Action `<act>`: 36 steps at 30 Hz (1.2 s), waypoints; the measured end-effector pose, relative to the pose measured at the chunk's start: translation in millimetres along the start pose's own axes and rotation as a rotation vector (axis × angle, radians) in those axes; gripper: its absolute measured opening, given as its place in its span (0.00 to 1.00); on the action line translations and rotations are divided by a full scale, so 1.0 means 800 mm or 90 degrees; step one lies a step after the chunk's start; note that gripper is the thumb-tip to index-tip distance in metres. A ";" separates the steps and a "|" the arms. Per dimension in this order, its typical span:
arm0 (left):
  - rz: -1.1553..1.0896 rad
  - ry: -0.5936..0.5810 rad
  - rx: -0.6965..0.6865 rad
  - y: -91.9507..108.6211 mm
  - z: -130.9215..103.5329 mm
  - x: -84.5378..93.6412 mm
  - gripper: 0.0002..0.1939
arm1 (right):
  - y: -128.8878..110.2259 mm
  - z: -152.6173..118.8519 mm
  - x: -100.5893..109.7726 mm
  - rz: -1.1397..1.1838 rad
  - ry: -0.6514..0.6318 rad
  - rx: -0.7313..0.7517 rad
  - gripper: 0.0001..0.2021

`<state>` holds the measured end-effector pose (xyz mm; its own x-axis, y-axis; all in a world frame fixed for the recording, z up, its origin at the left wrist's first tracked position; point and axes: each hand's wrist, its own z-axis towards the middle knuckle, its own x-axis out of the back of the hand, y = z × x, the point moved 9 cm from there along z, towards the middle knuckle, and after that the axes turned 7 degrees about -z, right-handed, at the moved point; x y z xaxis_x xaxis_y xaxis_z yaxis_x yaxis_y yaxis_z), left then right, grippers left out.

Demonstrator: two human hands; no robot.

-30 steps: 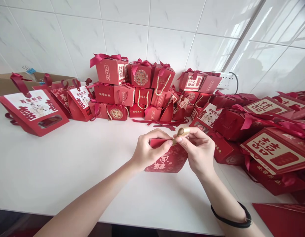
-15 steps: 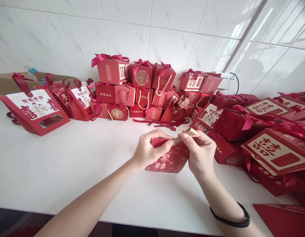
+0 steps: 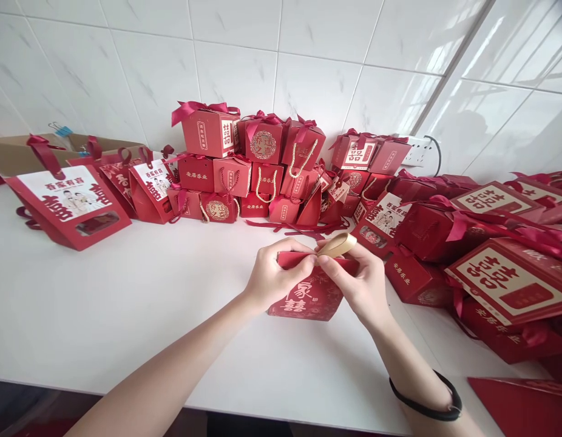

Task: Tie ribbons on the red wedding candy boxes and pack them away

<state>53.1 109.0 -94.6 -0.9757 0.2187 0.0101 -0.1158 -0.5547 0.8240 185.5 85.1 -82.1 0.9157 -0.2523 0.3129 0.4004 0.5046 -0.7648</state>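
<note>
Head view, and you're right in the thick of it: your left hand (image 3: 281,270) is pinched on the top edge of the red gift box (image 3: 320,300), thumb at the near side, while your right hand (image 3: 365,276) nips the foot of the gold ribbon (image 3: 339,244), thumb tips almost meeting. The gift box is straight in front of you, upright on the white table (image 3: 172,309), pale lettering facing your way. So how far along? The box body is up and shaped, that much is done, and the ribbon stands as a neat loop over the top. Whether it's fastened, your fingers hide; with both hands closed at its base, I'd judge the fixing unfinished. Round you, plenty look complete: stacked bow-topped boxes (image 3: 210,135) along the wall, a ribbon-handled box (image 3: 81,209) off to the left, a double-happiness box (image 3: 520,273) topping the heap on the right. Loose dark-red ribbon (image 3: 287,228) lies on the table beyond your hands.
</note>
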 end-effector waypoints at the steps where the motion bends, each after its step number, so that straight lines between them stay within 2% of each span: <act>1: -0.001 0.001 -0.002 0.001 0.000 0.000 0.05 | -0.003 -0.001 0.000 -0.001 0.004 0.010 0.04; 6: -0.003 -0.017 -0.013 0.004 0.000 -0.003 0.04 | -0.004 -0.005 0.012 0.029 0.095 0.037 0.03; 8: 0.003 -0.020 -0.010 0.003 0.000 -0.003 0.04 | -0.001 -0.008 0.016 0.028 0.138 0.028 0.01; 12: 0.007 -0.023 0.000 0.000 0.000 -0.004 0.03 | 0.004 -0.013 0.021 0.012 0.191 -0.003 0.03; 14: 0.007 -0.015 0.001 0.000 -0.001 -0.003 0.03 | 0.003 -0.011 0.017 -0.001 0.164 -0.006 0.04; 19: 0.015 0.017 -0.005 0.001 -0.002 0.001 0.04 | 0.001 -0.004 0.001 0.002 0.028 0.011 0.05; 25: 0.027 -0.002 -0.021 0.004 -0.001 -0.001 0.03 | 0.006 -0.004 0.011 0.029 0.095 0.017 0.02; 29: 0.037 0.004 -0.006 0.002 -0.001 -0.001 0.02 | 0.003 -0.006 0.012 0.031 0.110 0.025 0.02; 36: 0.014 0.012 0.017 -0.002 -0.001 0.002 0.04 | 0.003 -0.002 0.002 0.001 0.026 0.017 0.03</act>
<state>51.5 109.4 -96.4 -0.9812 0.1920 0.0175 -0.0902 -0.5376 0.8384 188.3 84.6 -84.4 0.9145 -0.2844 0.2876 0.3998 0.5274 -0.7497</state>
